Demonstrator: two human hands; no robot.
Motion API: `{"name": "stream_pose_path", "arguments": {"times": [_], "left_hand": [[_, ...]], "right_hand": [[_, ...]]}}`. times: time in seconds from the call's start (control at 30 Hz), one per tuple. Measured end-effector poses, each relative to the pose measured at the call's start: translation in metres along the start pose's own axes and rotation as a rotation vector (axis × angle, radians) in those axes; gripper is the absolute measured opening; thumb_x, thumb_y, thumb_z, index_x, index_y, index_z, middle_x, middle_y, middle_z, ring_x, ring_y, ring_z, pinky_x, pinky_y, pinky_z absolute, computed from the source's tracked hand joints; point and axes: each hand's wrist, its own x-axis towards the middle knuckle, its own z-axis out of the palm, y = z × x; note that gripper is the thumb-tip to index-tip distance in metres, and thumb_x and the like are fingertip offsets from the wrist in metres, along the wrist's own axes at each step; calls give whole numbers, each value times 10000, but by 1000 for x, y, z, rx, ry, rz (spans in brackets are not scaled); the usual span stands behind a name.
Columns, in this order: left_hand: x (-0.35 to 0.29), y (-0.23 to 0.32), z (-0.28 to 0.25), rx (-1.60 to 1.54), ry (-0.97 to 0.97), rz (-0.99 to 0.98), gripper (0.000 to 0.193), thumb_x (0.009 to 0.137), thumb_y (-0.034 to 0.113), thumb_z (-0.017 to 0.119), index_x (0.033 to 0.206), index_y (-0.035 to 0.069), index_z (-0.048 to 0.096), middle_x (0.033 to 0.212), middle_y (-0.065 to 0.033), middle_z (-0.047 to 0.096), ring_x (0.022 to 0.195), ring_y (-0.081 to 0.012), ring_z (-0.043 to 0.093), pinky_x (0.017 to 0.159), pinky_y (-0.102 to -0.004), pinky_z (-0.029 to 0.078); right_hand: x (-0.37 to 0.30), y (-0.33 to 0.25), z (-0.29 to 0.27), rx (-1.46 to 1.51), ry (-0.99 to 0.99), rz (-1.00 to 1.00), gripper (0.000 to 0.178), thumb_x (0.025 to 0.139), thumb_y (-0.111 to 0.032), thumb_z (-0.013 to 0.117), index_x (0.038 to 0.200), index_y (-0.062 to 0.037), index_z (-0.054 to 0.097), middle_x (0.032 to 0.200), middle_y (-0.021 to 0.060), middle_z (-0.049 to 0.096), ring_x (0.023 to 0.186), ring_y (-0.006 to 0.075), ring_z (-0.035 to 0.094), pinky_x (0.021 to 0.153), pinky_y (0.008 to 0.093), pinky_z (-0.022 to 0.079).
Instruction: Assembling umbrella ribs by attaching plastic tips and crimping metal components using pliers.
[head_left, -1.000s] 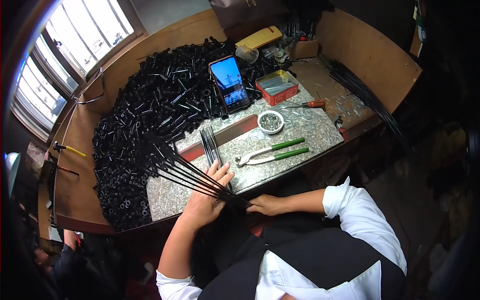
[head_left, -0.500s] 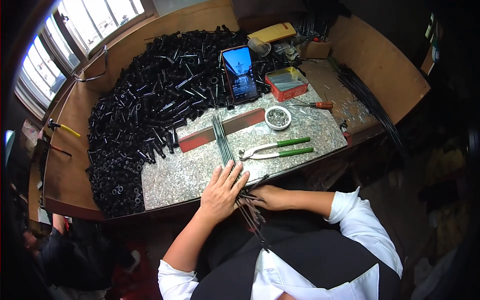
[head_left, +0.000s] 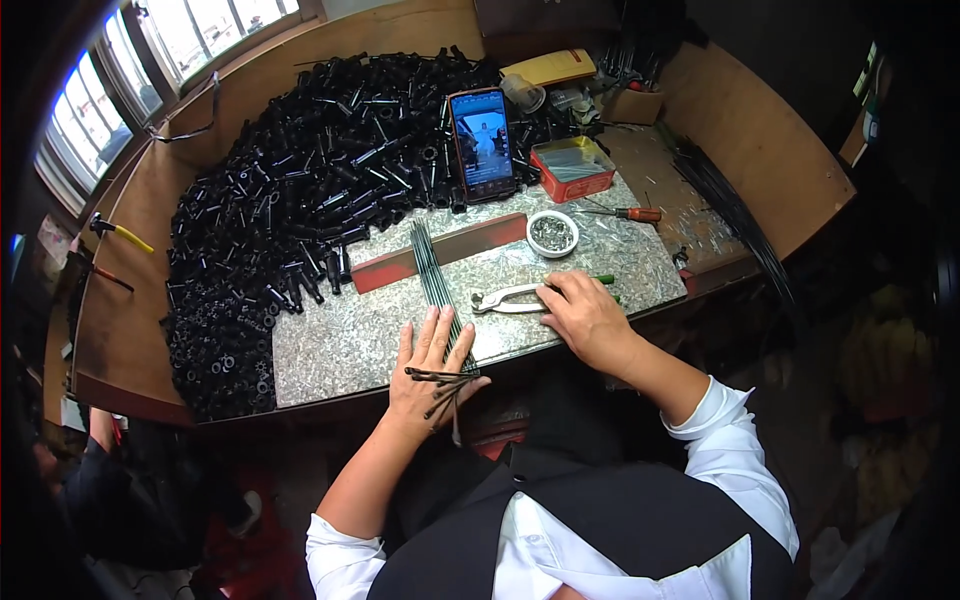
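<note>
My left hand (head_left: 425, 370) lies over a bundle of thin dark metal rods (head_left: 433, 278), with its fingers stretched out and spread. The bundle slants over a reddish-brown bar (head_left: 390, 270). Several black rod ends (head_left: 440, 376) fan out across the back of that hand near the thumb. My right hand (head_left: 590, 318) is closed over the green handles of a pair of end-cutting pincers (head_left: 505, 297), which lie on the speckled board (head_left: 325, 350). Their silver jaws point left, toward the rods. The fingertips partly hide the handles.
A heap of black tubular parts (head_left: 300, 190) covers the back left. A lit phone (head_left: 482, 145) stands before it. A white bowl of small metal pieces (head_left: 552, 235), a red tin (head_left: 575, 172), and a screwdriver (head_left: 635, 214) sit right. Long dark rods (head_left: 735, 205) hang over the edge.
My right hand has left the rods' near ends and come down on the pincers. The black rod ends have swung from pointing toward me to lying across my left hand.
</note>
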Motion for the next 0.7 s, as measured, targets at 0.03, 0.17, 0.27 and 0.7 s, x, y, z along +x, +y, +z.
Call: {"name": "stream_pose_path", "arguments": {"times": [0.03,0.17,0.27,0.7], "left_hand": [[1,1,-2,1,2,2,722,783,469,663,1355,90,440,1445,-232,323,1360,-379,291,1080,-550,233],[0,-1,-3,25,-21,-20,771,747,467,702,1360,88,427,1452,-229,310,1361,-413,265,1078,-568,220],[2,-1,1,4,-14,-55,827,724,481,716,1357,48,406,1448,-196,334,1369,-387,257,1088,-557,214],[4,0,2,61,-7,-16,817,741,481,676,1365,28,404,1452,-135,359,1375,-349,264,1085,-541,230]], "right_hand": [[-4,6,2,-40,-77,0,288,804,-120,645,1062,-12,582,1112,130,544,974,299,550,852,400,445],[-4,11,-12,-21,-209,44,164,814,-99,614,948,-9,584,1036,133,545,942,300,558,815,396,454],[-8,18,-20,-77,-253,101,87,819,-92,587,833,-10,561,977,137,533,912,305,561,777,401,468],[11,-62,8,502,-241,-45,258,830,-210,643,985,-40,528,867,138,519,766,320,593,644,409,494]]}}
